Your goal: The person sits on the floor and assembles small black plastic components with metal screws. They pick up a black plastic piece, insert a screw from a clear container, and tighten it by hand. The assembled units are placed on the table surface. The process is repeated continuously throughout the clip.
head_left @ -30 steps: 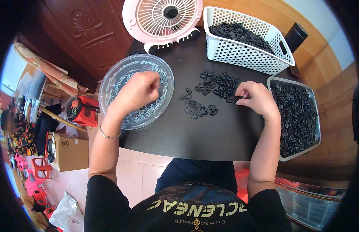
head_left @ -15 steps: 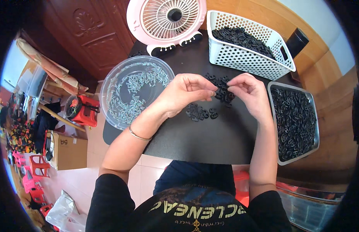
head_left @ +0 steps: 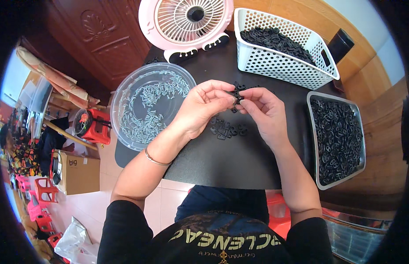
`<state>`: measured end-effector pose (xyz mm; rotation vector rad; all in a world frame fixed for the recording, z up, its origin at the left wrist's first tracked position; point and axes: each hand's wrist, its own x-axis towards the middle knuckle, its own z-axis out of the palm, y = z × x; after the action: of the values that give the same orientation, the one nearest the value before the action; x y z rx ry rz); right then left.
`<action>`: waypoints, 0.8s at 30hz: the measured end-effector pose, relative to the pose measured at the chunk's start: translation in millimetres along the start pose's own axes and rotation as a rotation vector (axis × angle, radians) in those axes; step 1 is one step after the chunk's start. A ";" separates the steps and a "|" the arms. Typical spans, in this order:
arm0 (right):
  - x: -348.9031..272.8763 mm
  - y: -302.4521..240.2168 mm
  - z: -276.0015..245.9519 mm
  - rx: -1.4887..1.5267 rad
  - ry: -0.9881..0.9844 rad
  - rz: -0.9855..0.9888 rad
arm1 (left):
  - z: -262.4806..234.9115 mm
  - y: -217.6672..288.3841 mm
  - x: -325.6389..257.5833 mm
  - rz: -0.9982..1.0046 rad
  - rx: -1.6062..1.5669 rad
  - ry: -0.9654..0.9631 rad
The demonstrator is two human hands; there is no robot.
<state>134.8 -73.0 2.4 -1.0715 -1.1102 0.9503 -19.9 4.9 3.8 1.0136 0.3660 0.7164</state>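
My left hand (head_left: 204,103) and my right hand (head_left: 267,115) meet fingertip to fingertip over the dark table, both in a pinch. What lies between the fingertips is too small and covered to name. Just behind them is a pile of small black plastic pieces with holes (head_left: 242,89), partly hidden by my fingers. A second, flat group of the black pieces (head_left: 226,130) lies nearer to me, below my hands. Left of my left hand stands a round clear plastic tub (head_left: 117,127), with many small silvery screw-like pins (head_left: 148,130) in it.
A white perforated basket (head_left: 279,72) holding black pieces stands at the back right. Right of my right arm lies a metal tray (head_left: 318,176) heaped with similar pieces. A pink fan (head_left: 147,31) is at the back. A cardboard box (head_left: 83,176) sits on the floor at left.
My right hand has moved left to my left hand, and their fingertips have come together. The left hand has shifted slightly left. The head view has tilted a little.
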 end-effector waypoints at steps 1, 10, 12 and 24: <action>0.1 0.1 -0.3 0.001 0.000 -0.005 | 0.1 -0.2 0.3 0.001 0.002 0.006; -1.1 0.4 0.0 -0.041 0.028 -0.027 | -0.3 -3.3 1.2 0.041 0.024 0.012; -1.6 0.2 0.7 -0.044 0.034 -0.032 | 0.0 -4.7 0.8 0.062 0.030 0.013; -1.6 3.7 -1.0 -0.123 0.052 -0.026 | 4.7 -6.4 -0.2 0.199 0.301 0.043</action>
<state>135.2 -73.8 -1.7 -1.1723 -1.1489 0.8382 -15.0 -0.3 0.6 1.3338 0.4220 0.8802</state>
